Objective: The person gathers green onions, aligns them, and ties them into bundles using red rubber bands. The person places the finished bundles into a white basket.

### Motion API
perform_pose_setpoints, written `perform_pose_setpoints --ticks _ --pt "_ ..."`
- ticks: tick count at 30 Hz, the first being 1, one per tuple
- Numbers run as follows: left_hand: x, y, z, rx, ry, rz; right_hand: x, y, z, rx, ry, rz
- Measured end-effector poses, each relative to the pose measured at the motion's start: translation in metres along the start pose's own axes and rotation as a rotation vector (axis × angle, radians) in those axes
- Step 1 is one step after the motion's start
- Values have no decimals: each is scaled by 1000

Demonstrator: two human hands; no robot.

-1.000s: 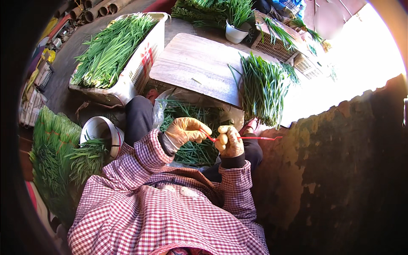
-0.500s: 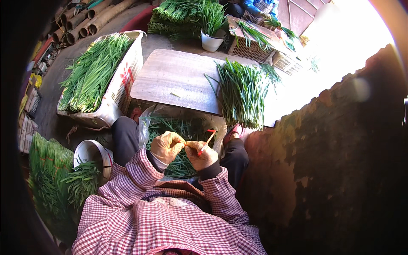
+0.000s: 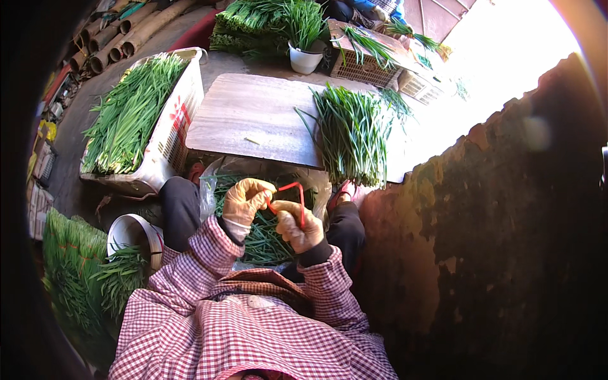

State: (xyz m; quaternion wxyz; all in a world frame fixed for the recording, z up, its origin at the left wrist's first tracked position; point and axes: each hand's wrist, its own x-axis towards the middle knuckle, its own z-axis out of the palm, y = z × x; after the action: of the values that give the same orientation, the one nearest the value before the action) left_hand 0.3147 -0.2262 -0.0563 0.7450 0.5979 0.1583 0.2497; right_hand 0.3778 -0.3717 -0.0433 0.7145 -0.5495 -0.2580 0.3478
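Nearer the body than the wooden board (image 3: 247, 114), the left hand (image 3: 245, 201) pinches one red strip (image 3: 301, 199) between thumb and fingertips, and the right hand (image 3: 300, 228) is closed on the same strip, which bends upward between them; whether it is knotted is too small to tell. It encircles no greens. Banding seems done on the banded greens (image 3: 73, 253), left of the board and nearer, where thin reddish bands show; the one heap of what look like garlic chives (image 3: 354, 133) at the board's right end shows no band. Counted: two hands, one strip, one board, one white plastic crate (image 3: 185, 117) of greens left of the board, and two white buckets, the far bucket (image 3: 305, 62) beyond the board, the near bucket (image 3: 156, 238) nearer and left; overlapping bundles cannot be counted.
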Motion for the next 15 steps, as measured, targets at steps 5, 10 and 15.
perform_pose_setpoints --ticks 5,10,15 --pt "38 -31 -1 -177 59 -239 -11 7 -80 495 38 0" --pt "92 -68 17 -74 76 -370 -14 -8 -178 541 237 -38" --pt "140 -133 39 427 17 -242 15 57 -282 85 300 201"
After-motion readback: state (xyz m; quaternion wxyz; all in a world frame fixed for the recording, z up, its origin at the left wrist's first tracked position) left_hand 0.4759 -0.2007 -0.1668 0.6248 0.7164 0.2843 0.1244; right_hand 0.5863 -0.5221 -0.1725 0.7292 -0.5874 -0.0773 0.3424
